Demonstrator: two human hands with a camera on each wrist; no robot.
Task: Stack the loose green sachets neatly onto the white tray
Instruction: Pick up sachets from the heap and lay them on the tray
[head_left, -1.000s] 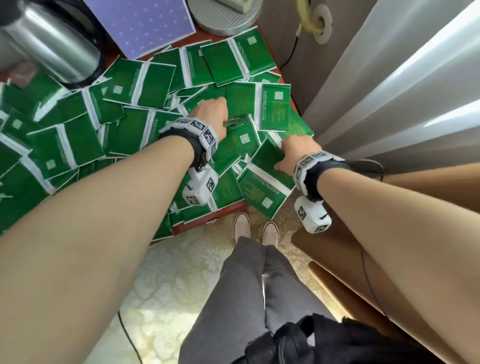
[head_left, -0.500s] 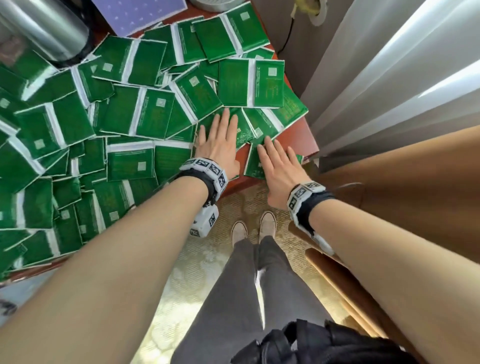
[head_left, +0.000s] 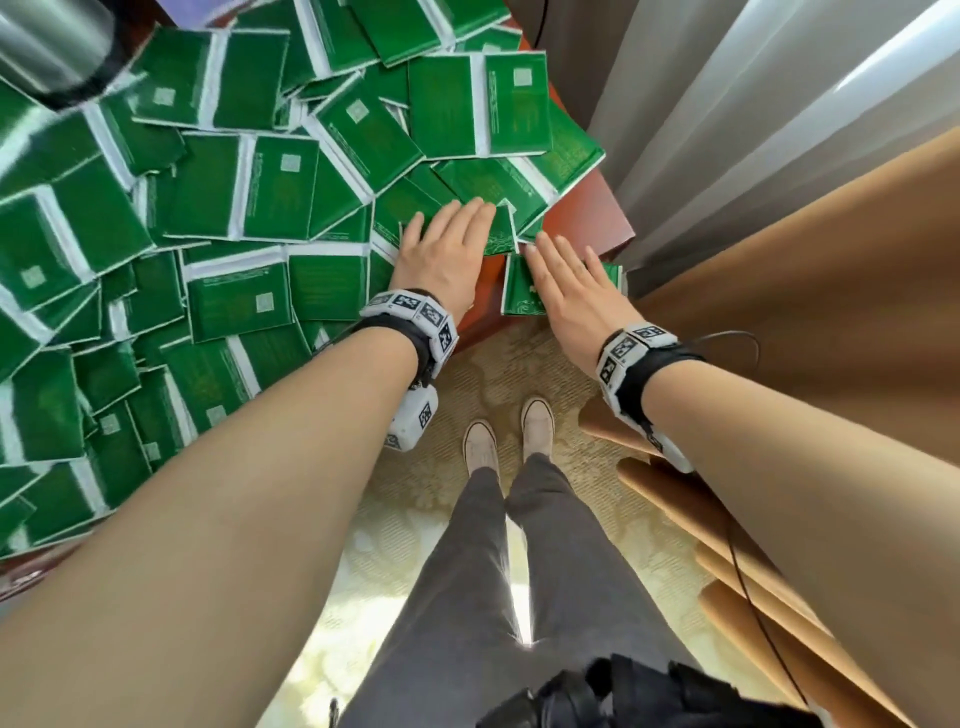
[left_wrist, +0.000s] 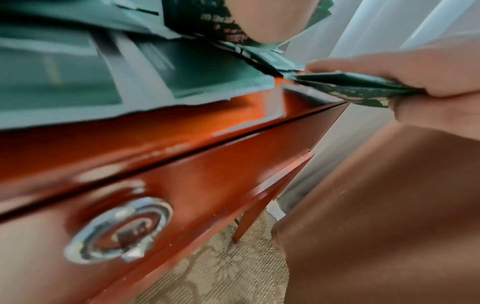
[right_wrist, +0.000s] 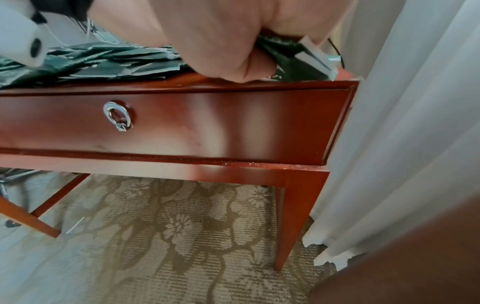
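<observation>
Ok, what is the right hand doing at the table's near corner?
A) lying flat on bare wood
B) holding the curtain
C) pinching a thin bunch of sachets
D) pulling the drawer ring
C: in the left wrist view the right hand has fingers above and thumb below a thin bunch of green sachets at the table edge.

You get bright daylight through the curtain (head_left: 779, 104) on your right. Glare streaks the drawer front (right_wrist: 221, 127). The left wrist view smears with motion blur; head view edges bend.

Red wooden desk (right_wrist: 233, 123), patterned carpet (right_wrist: 168, 236)
</observation>
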